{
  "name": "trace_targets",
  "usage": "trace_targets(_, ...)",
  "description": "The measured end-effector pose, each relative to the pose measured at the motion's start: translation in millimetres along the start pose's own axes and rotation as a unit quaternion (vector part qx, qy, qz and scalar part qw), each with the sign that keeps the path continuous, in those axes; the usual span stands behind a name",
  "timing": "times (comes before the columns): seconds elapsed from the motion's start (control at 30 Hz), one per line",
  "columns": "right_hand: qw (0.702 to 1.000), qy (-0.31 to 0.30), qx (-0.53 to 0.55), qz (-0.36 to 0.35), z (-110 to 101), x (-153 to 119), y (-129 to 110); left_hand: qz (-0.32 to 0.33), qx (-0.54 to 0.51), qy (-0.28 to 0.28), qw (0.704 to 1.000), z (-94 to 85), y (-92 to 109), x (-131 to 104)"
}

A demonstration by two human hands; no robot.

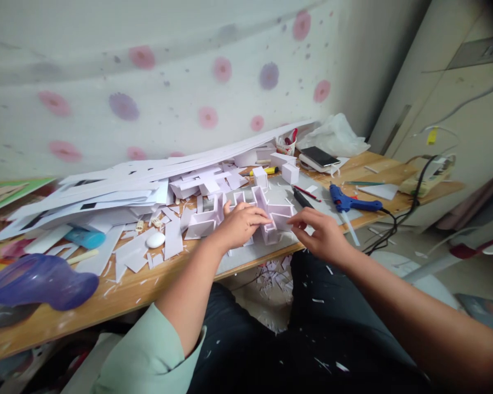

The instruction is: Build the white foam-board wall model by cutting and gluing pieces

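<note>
A white foam-board model with several upright walls (pixel 266 214) lies on a grey mat (pixel 234 260) near the table's front edge. My left hand (pixel 243 223) rests over the middle of the model, fingers bent and touching its walls; part of the model is hidden under it. At the model's right end is my right hand (pixel 314 229), thumb and index finger close together at the edge of a wall. Whether a small piece is between them is too small to tell. A black pen-like tool (pixel 303 198) and a red pencil (pixel 308 192) lie just behind my right hand.
A blue glue gun (pixel 351 202) lies at the right, its cable near a power strip (pixel 429 175). Behind are a yellow cutter (pixel 267 171), a phone (pixel 320 156) and a cup (pixel 286 145). White sheets (pixel 119 183), scraps and a purple container (pixel 45 280) fill the left.
</note>
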State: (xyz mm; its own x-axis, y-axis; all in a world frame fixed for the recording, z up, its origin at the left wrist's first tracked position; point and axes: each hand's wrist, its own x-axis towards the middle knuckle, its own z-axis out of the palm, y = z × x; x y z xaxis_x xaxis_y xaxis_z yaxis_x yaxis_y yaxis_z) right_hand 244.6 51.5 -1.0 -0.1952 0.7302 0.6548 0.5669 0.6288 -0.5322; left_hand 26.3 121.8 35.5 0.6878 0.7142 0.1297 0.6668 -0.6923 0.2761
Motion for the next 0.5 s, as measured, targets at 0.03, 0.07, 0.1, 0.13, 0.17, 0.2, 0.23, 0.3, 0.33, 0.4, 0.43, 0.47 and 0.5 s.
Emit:
trace_targets(0.03, 1.0, 0.019, 0.01, 0.006, 3.5, -7.3, -1.3, -0.001, 0.0, 0.006, 1.0, -0.2, 1.8, -0.8)
trace_targets(0.07, 0.999, 0.031, 0.02, 0.008, 7.5, -15.3, -2.9, -0.002, -0.001, 0.013, 1.0, -0.2, 4.1, -1.6)
trace_targets(0.1, 0.999, 0.031, 0.032, 0.005, 12.1, -23.6, -4.9, -0.003, -0.002, 0.022, 1.0, -0.1, 6.8, -2.5)
trace_targets(0.13, 0.999, 0.021, 0.043, 0.002, 16.8, -31.8, -6.7, -0.005, -0.004, 0.031, 0.999, 0.3, 10.1, -3.3)
trace_targets(0.17, 0.998, 0.009, 0.055, 0.002, 21.4, -39.6, -8.4, -0.009, -0.006, 0.041, 0.999, 0.7, 13.8, -4.0)
trace_targets(0.2, 0.998, -0.003, 0.064, 0.005, 25.5, -46.5, -9.6, -0.013, -0.008, 0.05, 0.999, 1.1, 17.8, -4.5)
trace_targets(0.23, 0.997, -0.014, 0.071, 0.01, 28.9, -52.2, -10.3, -0.018, -0.008, 0.057, 0.998, 1.5, 21.8, -4.6)
trace_targets(0.3, 0.996, -0.028, 0.079, 0.022, 33.2, -59.9, -10.1, -0.028, -0.004, 0.062, 0.998, 2.1, 28.9, -3.9)
trace_targets(0.33, 0.996, -0.033, 0.08, 0.027, 34.2, -61.9, -9.3, -0.034, 0.0, 0.062, 0.997, 2.3, 31.7, -3.0)
trace_targets(0.4, 0.996, -0.032, 0.079, 0.029, 34.3, -63.0, -6.8, -0.049, 0.006, 0.061, 0.997, 2.3, 35.8, -0.5)
trace_targets(0.43, 0.996, -0.027, 0.076, 0.031, 33.9, -62.6, -5.3, -0.06, 0.005, 0.058, 0.997, 2.1, 37.3, 1.0)
trace_targets(0.47, 0.997, -0.021, 0.072, 0.034, 33.4, -61.8, -3.8, -0.071, 0.002, 0.053, 0.996, 1.9, 38.4, 2.6)
trace_targets(0.5, 0.997, -0.016, 0.067, 0.038, 32.9, -61.1, -2.4, -0.085, -0.003, 0.045, 0.995, 1.6, 39.4, 4.3)
